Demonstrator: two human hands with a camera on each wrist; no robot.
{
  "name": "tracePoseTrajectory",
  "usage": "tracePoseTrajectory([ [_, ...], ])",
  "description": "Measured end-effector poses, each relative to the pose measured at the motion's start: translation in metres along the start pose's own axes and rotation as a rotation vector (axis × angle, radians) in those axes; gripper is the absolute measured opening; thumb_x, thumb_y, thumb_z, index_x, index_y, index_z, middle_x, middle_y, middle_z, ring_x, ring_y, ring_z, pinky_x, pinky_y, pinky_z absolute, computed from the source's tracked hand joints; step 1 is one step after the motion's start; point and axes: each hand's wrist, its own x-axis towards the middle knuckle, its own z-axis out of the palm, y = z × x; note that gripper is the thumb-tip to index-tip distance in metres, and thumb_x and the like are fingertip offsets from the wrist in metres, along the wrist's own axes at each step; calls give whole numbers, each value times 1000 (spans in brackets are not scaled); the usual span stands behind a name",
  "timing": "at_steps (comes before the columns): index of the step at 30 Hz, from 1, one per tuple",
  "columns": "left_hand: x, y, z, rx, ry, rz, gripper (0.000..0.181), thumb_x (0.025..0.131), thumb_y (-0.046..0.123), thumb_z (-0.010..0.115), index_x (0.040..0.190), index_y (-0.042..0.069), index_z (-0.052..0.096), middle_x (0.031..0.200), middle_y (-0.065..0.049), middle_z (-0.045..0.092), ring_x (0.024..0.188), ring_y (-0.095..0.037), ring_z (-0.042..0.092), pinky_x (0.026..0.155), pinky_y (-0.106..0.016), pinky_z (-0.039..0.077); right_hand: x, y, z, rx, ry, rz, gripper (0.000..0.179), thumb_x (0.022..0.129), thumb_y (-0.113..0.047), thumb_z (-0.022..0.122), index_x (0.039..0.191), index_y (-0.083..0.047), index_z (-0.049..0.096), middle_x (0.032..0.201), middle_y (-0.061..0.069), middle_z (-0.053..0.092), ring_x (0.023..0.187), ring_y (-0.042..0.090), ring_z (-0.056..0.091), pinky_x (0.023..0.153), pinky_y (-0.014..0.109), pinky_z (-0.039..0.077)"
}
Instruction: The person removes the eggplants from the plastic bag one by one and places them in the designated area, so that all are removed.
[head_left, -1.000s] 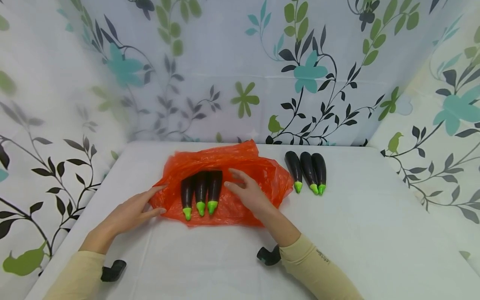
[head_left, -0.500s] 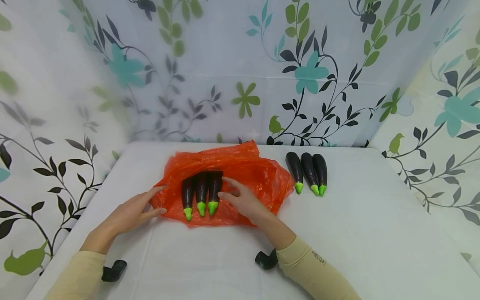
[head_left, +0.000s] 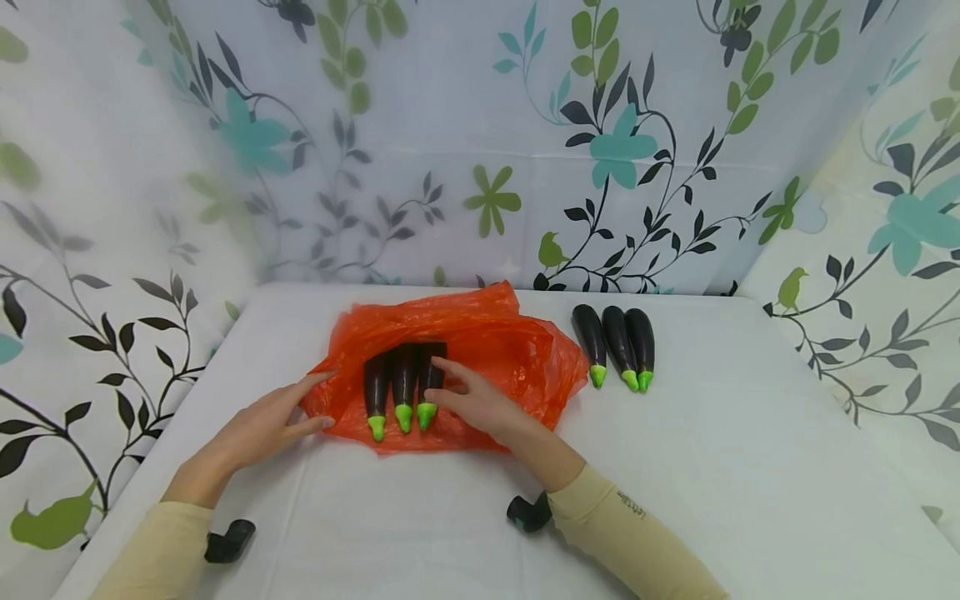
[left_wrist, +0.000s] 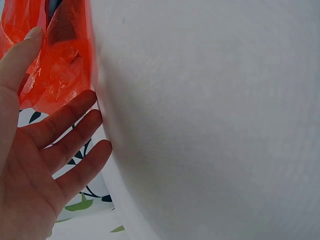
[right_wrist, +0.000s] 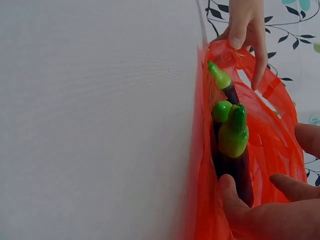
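Note:
A crumpled red plastic bag (head_left: pixel 532 358) lies mouth towards me, with three dark eggplants side by side in it, their green stem ends facing me. My right hand (head_left: pixel 483 406) reaches over the bag to the rightmost eggplant (head_left: pixel 427 385). In the right wrist view the thumb (right_wrist: pixel 229 192) lies against that eggplant's (right_wrist: pixel 234 135) side, while the other fingers stay apart from it. My left hand (head_left: pixel 258 425) is at the bag's left edge with its fingers extended. Its thumb (left_wrist: pixel 32 40) overlaps the red film in the left wrist view, and the other fingers are spread.
To the right of the bag, three more eggplants (head_left: pixel 617 340) lie together on the white table (head_left: pixel 712 467). Small black curved objects show beside each sleeve, one at the left (head_left: pixel 231 542) and one at the right (head_left: pixel 528 513). A leaf-patterned cloth (head_left: pixel 450 108) hangs behind.
My right hand has moved left across the bag, from beside the rightmost eggplant until its fingers reach over it. My left hand, the bag and the eggplants have stayed in place.

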Motion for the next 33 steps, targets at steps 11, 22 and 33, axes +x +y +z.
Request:
tracePoseTrajectory([
  [11, -1, 0, 0, -7, -6, -6, 74, 90, 45, 68, 147, 8, 39, 94, -2, 55, 90, -25, 52, 78, -47, 47, 10, -1, 4, 23, -19, -2, 61, 90, -44, 68, 146, -41, 42, 150, 5, 39, 133, 29, 40, 101, 51, 42],
  [22, 0, 0, -1, -5, -5, 2, 73, 90, 45, 68, 147, 10, 38, 89, 1, 52, 87, -22, 51, 75, -44, 45, 13, -4, 7, -67, -56, -24, 62, 93, -36, 67, 149, -34, 41, 151, 9, 38, 134, 32, 41, 103, 50, 40],
  [33, 0, 2, -2, -3, -9, 0, 72, 90, 43, 68, 147, 10, 39, 85, 2, 50, 85, -22, 51, 73, -41, 45, 14, -3, 10, -150, -13, -9, 61, 91, -38, 68, 147, -37, 44, 149, 12, 36, 128, 29, 47, 98, 48, 44],
])
